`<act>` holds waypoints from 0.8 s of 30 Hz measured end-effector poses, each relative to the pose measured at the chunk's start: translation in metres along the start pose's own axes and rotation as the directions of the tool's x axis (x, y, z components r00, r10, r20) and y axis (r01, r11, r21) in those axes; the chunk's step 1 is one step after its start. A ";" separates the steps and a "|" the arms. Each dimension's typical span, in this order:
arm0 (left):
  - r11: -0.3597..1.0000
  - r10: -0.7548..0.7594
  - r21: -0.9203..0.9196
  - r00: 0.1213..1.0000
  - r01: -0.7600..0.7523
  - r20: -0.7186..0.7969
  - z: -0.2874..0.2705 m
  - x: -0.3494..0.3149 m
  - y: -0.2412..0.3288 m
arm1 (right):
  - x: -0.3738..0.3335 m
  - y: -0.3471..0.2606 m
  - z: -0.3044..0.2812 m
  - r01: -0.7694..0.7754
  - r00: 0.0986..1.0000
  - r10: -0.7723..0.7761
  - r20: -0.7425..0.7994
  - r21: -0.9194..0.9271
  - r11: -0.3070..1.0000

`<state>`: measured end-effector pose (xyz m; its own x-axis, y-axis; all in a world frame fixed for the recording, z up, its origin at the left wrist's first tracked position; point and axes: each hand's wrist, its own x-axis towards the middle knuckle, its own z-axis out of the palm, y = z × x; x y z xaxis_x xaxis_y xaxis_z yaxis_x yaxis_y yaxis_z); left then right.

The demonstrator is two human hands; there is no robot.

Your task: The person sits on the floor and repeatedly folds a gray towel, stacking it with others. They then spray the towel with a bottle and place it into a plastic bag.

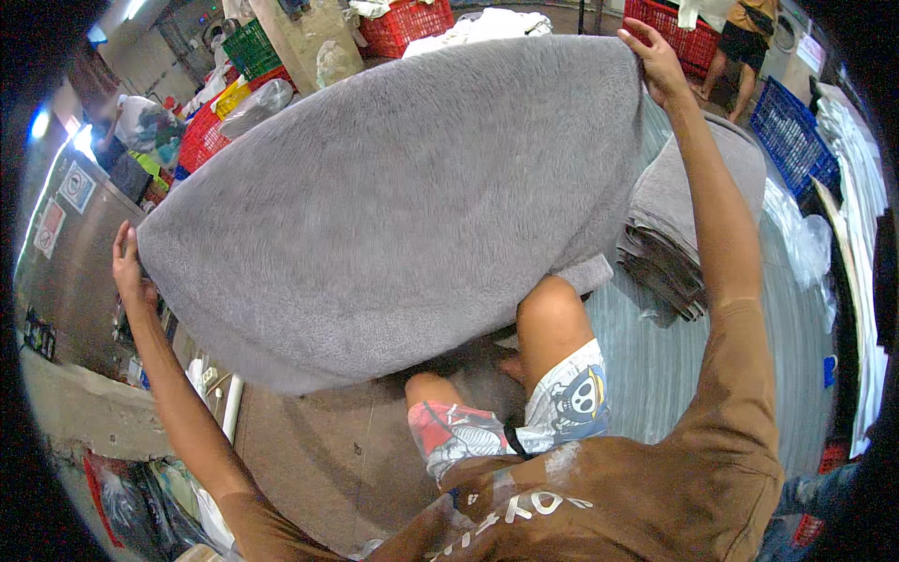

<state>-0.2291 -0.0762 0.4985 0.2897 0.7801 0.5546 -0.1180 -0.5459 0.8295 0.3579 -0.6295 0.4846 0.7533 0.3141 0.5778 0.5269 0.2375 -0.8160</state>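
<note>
A large grey towel [403, 187] is stretched wide in front of me, with its lower part hanging over my legs. My left hand [133, 270] is closed on its left corner, out at the far left. Higher up on the right, my right hand [658, 64] pinches the opposite upper corner. Beneath my right arm, a stack of folded grey towels [667, 192] lies on a surface covered in bluish-grey sheeting [655, 370]. A small grey folded end [588, 274] shows below the stretched towel, beside my knee; whether it belongs to that towel I cannot tell.
Red crates [405, 26] and a green crate [251, 49] stand at the back, near a white cloth pile [482, 31]. At the right are a blue crate [794, 136] and stacked white material [852, 187]. Another person [744, 47] stands at the far right.
</note>
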 end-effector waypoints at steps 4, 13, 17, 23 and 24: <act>0.895 0.119 0.437 0.992 -0.092 -0.035 0.024 -0.011 0.006 | 0.027 0.016 0.004 0.143 0.979 -0.166 -0.118 -0.181 0.973; 0.978 -0.206 -0.035 0.978 0.206 0.004 -0.002 0.012 0.003 | 0.019 -0.005 -0.010 0.047 0.991 -0.039 -0.125 0.068 0.997; 0.963 -0.239 -0.145 0.968 0.226 -0.074 0.001 -0.017 -0.010 | -0.027 0.006 -0.006 -0.051 0.989 0.062 -0.134 0.088 0.995; 0.961 -0.246 -0.168 0.955 0.219 -0.163 0.024 -0.013 -0.031 | -0.010 0.033 0.008 -0.010 0.987 0.031 -0.158 0.132 0.991; 0.971 -0.228 -0.099 0.965 0.215 -0.134 0.031 -0.011 -0.056 | -0.002 0.054 0.011 0.027 0.982 -0.032 -0.186 -0.029 0.999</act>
<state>-0.1959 -0.0639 0.4434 0.1794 0.9175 0.3550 -0.1466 -0.3319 0.9319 0.3806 -0.6076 0.4390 0.7963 0.1298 0.5908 0.5581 0.2193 -0.8003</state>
